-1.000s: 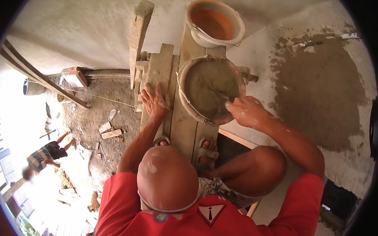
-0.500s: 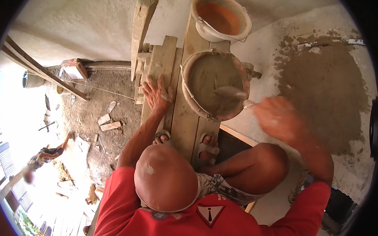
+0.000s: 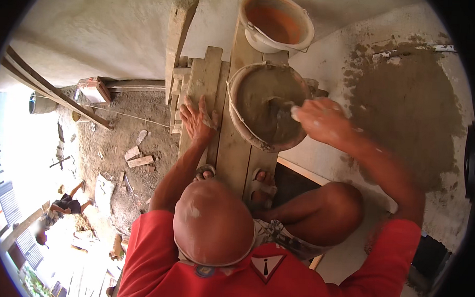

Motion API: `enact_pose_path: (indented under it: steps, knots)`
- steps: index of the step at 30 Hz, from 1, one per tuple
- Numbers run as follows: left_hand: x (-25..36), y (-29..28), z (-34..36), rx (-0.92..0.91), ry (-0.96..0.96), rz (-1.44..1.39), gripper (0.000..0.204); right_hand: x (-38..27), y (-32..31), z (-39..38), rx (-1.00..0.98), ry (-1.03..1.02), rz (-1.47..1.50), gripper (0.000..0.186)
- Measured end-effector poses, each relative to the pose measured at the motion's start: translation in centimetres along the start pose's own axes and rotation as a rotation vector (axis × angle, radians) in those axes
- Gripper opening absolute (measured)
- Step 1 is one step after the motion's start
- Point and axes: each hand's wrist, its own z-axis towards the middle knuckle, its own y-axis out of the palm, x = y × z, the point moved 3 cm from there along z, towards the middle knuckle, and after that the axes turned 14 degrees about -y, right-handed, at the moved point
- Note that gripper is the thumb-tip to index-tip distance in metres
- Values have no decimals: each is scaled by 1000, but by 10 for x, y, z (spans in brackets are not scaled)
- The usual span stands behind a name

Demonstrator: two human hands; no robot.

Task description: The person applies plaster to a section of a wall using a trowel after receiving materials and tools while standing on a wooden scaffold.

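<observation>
Two bare hands show in the head view. The right hand [image 3: 322, 119] is curled closed around the handle of what looks like a trowel [image 3: 283, 114], its fingers hiding most of the grip. The left hand [image 3: 198, 121] lies flat with fingers spread on the planks [image 3: 233, 153], holding nothing.

The trowel is at the right side of the near bucket [image 3: 240, 121], its blade partly sunk in the grey mix [image 3: 255, 94]. The tool itself should be light and stiff, but wet mix clinging to the blade would add weight and drag. Smears on the hand suggest a slippery grip, so the handle is the place to hold, clear of the mix. The mix looks soft and thick; the bucket, well filled, is probably heavy, best lifted by the carrying loop lying along its left rim.

The trowel's long axis runs roughly sideways, handle toward the person's right and blade toward the left, into the bucket. Its tip is buried, so the exact slope cannot be told. The bucket stands with its mouth upward, just beside a second bucket [image 3: 264, 43].
</observation>
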Motion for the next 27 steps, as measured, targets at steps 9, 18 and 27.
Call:
enact_pose_path:
  steps: [9,18,27]
  knots:
    - [0,5,1,-19,-42,12,69,39,-48,-84,-5,323,84,31]
    - [1,5,1,-21,-35,11,69,3,15,-25,145,217,239,27]
    - [11,-1,4,-51,-55,13,68,-14,46,-22,-77,-87,-62,39]
